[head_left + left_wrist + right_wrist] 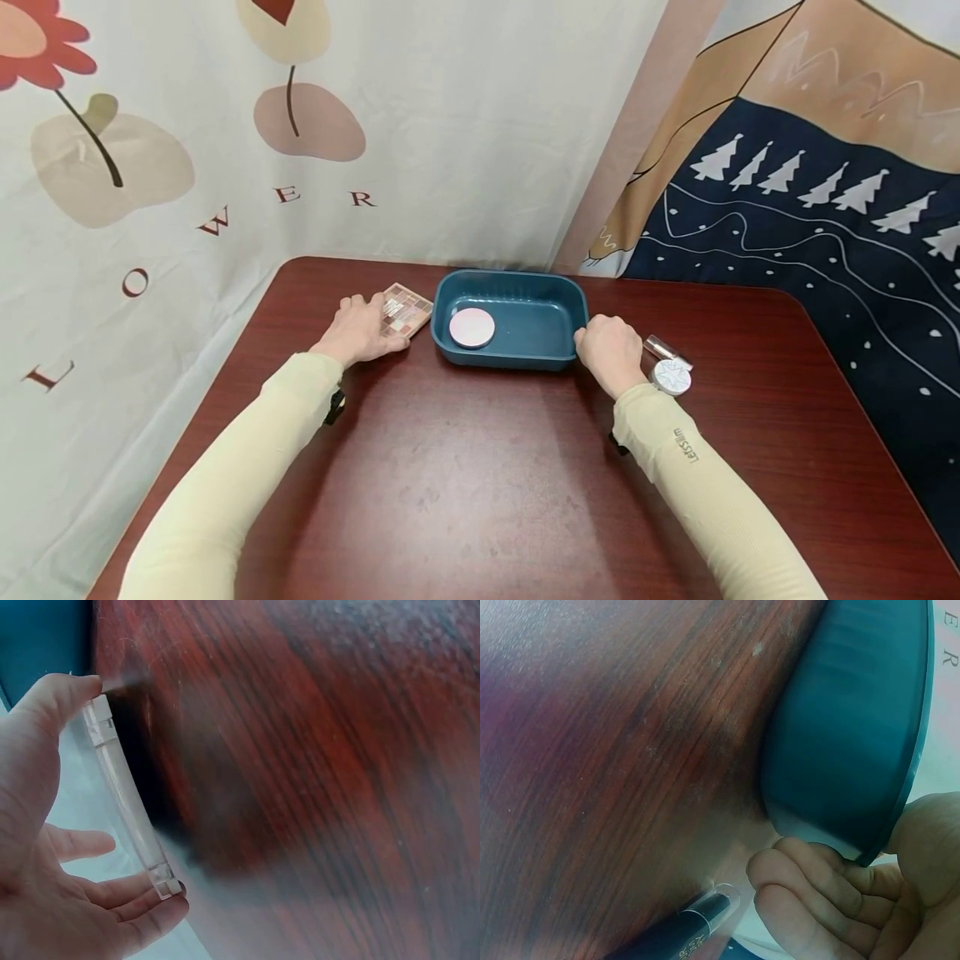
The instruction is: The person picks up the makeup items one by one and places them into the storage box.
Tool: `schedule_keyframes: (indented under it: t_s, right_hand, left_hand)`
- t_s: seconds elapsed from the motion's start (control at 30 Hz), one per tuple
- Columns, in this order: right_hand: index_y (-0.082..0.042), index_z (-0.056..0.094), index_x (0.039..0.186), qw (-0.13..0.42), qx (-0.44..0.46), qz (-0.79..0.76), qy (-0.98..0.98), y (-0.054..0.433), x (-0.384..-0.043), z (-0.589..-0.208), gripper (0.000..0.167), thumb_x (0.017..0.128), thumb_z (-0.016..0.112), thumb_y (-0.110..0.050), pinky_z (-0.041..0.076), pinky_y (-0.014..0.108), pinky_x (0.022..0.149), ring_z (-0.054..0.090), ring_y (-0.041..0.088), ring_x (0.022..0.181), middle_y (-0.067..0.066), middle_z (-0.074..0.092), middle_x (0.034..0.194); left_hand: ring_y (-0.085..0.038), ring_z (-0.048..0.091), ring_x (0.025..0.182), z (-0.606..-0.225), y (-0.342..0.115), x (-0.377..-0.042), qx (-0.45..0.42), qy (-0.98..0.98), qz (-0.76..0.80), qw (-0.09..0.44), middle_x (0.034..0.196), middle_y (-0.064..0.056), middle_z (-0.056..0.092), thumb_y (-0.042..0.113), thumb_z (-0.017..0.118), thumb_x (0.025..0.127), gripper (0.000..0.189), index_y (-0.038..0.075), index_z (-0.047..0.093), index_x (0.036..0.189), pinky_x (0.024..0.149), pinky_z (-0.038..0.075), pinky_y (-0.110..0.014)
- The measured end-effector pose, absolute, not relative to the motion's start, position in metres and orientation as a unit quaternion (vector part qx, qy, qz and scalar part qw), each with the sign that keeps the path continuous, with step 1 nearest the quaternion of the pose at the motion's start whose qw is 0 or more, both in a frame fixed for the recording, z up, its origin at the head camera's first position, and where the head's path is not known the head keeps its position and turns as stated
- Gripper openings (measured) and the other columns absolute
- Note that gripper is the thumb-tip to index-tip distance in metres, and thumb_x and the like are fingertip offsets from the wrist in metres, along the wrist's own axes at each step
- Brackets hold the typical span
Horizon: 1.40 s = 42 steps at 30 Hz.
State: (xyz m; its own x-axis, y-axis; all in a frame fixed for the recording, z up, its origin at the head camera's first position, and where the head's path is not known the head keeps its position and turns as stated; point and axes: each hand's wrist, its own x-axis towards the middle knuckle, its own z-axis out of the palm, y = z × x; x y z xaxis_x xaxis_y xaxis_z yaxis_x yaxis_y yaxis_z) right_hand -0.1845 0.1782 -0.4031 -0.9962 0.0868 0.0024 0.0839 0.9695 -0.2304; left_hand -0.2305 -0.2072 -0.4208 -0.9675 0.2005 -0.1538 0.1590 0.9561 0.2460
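My left hand grips an eyeshadow palette with several small colour pans, just left of a blue plastic basin. In the left wrist view the thumb and fingertips hold opposite ends of the palette, seen edge-on. My right hand pinches the basin's right end; in the right wrist view the thumb is at the rim of the basin, with curled fingers beneath. A round pink-lidded case lies inside the basin, to the left.
Right of my right hand lie a slim tube with a clear end and a round silvery-white patterned case. The dark red wooden table backs onto a printed white curtain and a navy cloth with trees.
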Motion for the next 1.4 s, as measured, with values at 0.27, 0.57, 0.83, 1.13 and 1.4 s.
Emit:
schedule_keyframes:
  t_s: [0.27, 0.57, 0.83, 1.13, 1.4]
  right_hand:
    - [0.000, 0.067, 0.070, 0.021, -0.042, 0.116, -0.992, 0.178, -0.185, -0.406, 0.033, 0.096, 0.057, -0.019, 0.057, 0.051, 0.058, 0.066, 0.040, 0.068, 0.022, 0.067, 0.072]
    - [0.001, 0.068, 0.071, 0.025, -0.045, 0.117, -0.992, 0.177, -0.185, -0.406, 0.032, 0.095, 0.057, -0.018, 0.058, 0.053, 0.059, 0.067, 0.041, 0.070, 0.025, 0.069, 0.077]
    - [0.000, 0.067, 0.070, 0.028, -0.043, 0.119, -0.992, 0.177, -0.185, -0.406, 0.032, 0.094, 0.057, -0.018, 0.058, 0.052, 0.059, 0.067, 0.041, 0.069, 0.024, 0.068, 0.075]
    - [0.000, 0.068, 0.072, 0.019, -0.047, 0.116, -0.992, 0.177, -0.184, -0.405, 0.033, 0.096, 0.056, -0.019, 0.058, 0.052, 0.060, 0.067, 0.040, 0.070, 0.022, 0.068, 0.075]
    - [-0.001, 0.066, 0.069, 0.020, -0.045, 0.119, -0.992, 0.177, -0.184, -0.404, 0.033, 0.096, 0.056, -0.018, 0.058, 0.052, 0.060, 0.066, 0.040, 0.069, 0.022, 0.067, 0.073]
  left_hand:
    - [-0.048, 0.043, 0.110, -0.420, -0.213, -0.228, 0.097, 0.986, 0.126, 0.057, 0.114, -0.035, 0.050, 0.045, 0.074, 0.084, 0.083, -0.014, 0.042, 0.133, 0.099, 0.044, -0.059]
    - [-0.045, 0.041, 0.108, -0.411, -0.216, -0.225, 0.099, 0.982, 0.161, 0.023, 0.108, -0.029, 0.049, 0.042, 0.073, 0.082, 0.066, -0.007, 0.048, 0.117, 0.095, 0.043, -0.057]
    - [-0.045, 0.041, 0.108, -0.407, -0.218, -0.223, 0.106, 0.979, 0.177, -0.004, 0.107, -0.028, 0.049, 0.041, 0.073, 0.082, 0.067, -0.007, 0.048, 0.120, 0.094, 0.043, -0.056]
    - [-0.044, 0.042, 0.105, -0.400, -0.217, -0.222, 0.122, 0.975, 0.182, -0.037, 0.103, -0.026, 0.049, 0.038, 0.075, 0.080, 0.062, -0.006, 0.049, 0.115, 0.089, 0.044, -0.054]
    - [-0.043, 0.041, 0.116, -0.391, -0.212, -0.223, 0.134, 0.971, 0.196, -0.040, 0.121, -0.028, 0.050, 0.043, 0.079, 0.082, 0.082, -0.008, 0.046, 0.137, 0.097, 0.044, -0.053]
